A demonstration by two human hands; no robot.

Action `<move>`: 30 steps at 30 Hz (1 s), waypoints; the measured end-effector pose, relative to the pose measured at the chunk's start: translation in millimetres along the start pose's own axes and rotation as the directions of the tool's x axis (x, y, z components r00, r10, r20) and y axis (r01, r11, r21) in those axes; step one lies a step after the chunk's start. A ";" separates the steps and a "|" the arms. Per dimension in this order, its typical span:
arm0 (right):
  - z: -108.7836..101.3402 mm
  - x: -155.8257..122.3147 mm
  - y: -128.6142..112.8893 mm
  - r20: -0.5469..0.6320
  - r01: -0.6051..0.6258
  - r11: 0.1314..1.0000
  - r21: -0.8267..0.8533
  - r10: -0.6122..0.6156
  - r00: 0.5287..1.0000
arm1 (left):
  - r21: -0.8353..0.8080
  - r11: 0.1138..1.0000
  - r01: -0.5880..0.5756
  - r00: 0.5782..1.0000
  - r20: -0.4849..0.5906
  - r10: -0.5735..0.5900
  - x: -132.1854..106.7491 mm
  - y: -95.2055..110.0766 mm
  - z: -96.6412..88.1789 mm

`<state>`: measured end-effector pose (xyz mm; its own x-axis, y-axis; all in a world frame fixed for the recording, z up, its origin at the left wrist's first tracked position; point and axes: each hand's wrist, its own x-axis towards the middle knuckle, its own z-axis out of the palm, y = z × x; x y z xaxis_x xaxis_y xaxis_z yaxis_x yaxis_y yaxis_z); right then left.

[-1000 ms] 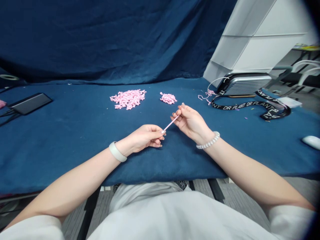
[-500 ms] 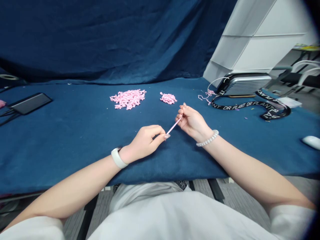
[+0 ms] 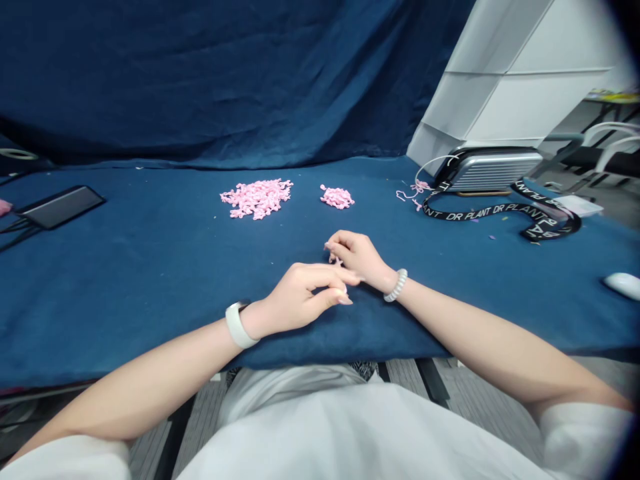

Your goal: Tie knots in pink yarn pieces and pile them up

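My left hand (image 3: 305, 297), with a white band at its wrist, is closed in a pinch; its forefinger reaches towards my right hand. A pale bit of the pink cord shows between its thumb and fingers. My right hand (image 3: 361, 259), wearing a beaded bracelet, pinches the same thin pink cord (image 3: 336, 261) just beyond. The fingers hide most of the cord, so its shape cannot be made out. Beyond both hands lie a larger pile of small pink knotted pieces (image 3: 257, 199) and a smaller pink pile (image 3: 337, 197).
A blue cloth (image 3: 150, 287) covers the table. At the right stand a silver case (image 3: 493, 170), a black lettered strap (image 3: 470, 213), loose pink cord (image 3: 419, 188) and a white mouse (image 3: 623, 285). A dark phone-like device (image 3: 63, 207) with cables lies at the left.
The pink cord was stretched straight between my hands; now it is slack and mostly hidden. My right hand has come left and nearer, and my left hand has shifted slightly right.
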<state>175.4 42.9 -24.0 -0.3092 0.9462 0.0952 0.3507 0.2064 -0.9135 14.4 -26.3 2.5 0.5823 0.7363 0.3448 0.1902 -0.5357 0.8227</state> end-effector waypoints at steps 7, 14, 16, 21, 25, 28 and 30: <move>2.2 -11.6 -6.2 0.028 0.150 0.927 -0.344 -0.149 0.988 | -0.199 0.966 0.165 0.985 -0.014 -0.171 1.9 -2.0 -0.8; 11.3 -0.3 -1.6 -0.068 -0.140 0.989 0.047 0.143 0.987 | -0.247 0.939 0.241 0.921 -0.247 -0.301 11.4 -17.0 -3.9; 12.5 2.7 0.6 -0.083 -0.201 0.959 0.199 0.221 0.972 | -0.307 0.916 0.260 0.887 -0.298 -0.352 14.2 -22.4 -3.9; 12.2 -0.8 -0.2 -0.107 -0.153 0.961 0.228 0.181 0.978 | -0.543 0.797 0.264 0.849 -0.262 -0.460 16.9 -26.6 -4.6; 13.8 -9.1 -8.1 -0.105 -0.047 0.989 0.139 0.062 0.993 | -0.703 0.651 0.286 0.844 -0.136 -0.519 16.5 -24.7 -3.4; 15.3 -14.8 -14.8 0.000 -0.195 0.909 0.367 0.209 0.978 | -0.761 0.578 0.294 0.833 -0.092 -0.546 16.5 -23.6 -3.3; 15.3 -17.4 -17.6 0.127 -0.305 0.776 0.552 0.283 0.951 | -0.785 0.544 0.296 0.820 -0.082 -0.566 16.9 -23.0 -4.4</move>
<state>161.0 19.0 -15.6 -0.3067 0.9263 -0.2188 -0.1219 -0.2662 -0.9562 16.4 0.3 -8.5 0.3050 0.9412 -0.1454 -0.3444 0.2513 0.9046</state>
